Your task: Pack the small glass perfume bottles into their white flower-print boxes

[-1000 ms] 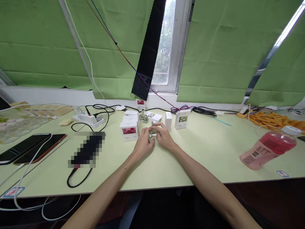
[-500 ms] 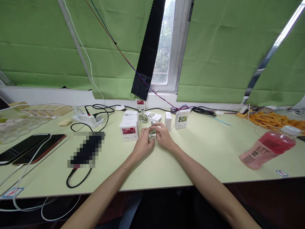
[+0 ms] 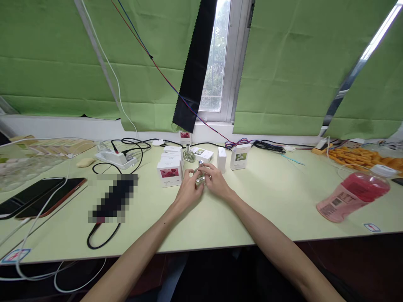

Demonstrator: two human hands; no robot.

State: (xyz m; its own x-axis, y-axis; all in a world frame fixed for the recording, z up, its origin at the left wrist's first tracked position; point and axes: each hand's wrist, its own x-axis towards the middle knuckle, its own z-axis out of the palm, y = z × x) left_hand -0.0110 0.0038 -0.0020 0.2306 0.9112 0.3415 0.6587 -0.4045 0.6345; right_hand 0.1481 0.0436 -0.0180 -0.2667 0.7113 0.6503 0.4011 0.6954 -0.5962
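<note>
The left hand (image 3: 188, 188) and the right hand (image 3: 218, 183) hold a bottle (image 3: 200, 179) between them, each grip narrow around its side. It is upright at the surface (image 3: 270, 188), near the other bottle (image 3: 189, 156) and white boxes (image 3: 170, 178).

At the left hand (image 3: 189, 187), the perfume bottle (image 3: 200, 179) is clear and silver-topped, the nearest carton (image 3: 170, 175) white, red-flowered.

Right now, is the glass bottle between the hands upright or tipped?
Upright: the glass bottle has its silver top pointing up.
</note>
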